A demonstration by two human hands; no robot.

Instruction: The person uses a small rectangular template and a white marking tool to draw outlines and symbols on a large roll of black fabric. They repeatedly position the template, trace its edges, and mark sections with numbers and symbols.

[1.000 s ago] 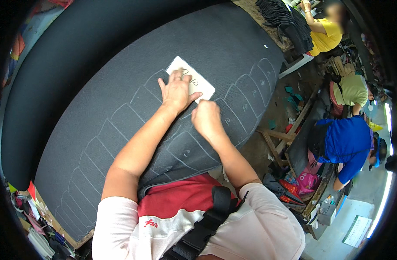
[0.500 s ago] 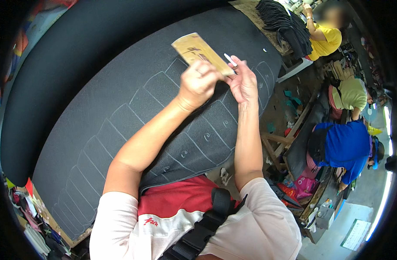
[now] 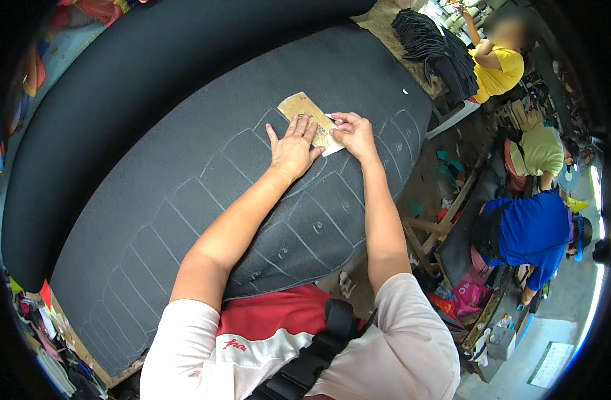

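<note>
Head view: black fabric (image 3: 205,130) lies beneath the tan card (image 3: 301,107); atop the card, my left hand (image 3: 293,153), fingers apart; at its right edge, my right hand (image 3: 357,138), fingers clamped on a white stick (image 3: 335,120).

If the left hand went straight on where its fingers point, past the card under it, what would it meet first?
Past the tan card, the left hand would cross the dark sheet, then probably meet the black roll; depth is unclear.

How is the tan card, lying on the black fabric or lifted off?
Lying on the fabric; the left hand is spread over the card.
</note>
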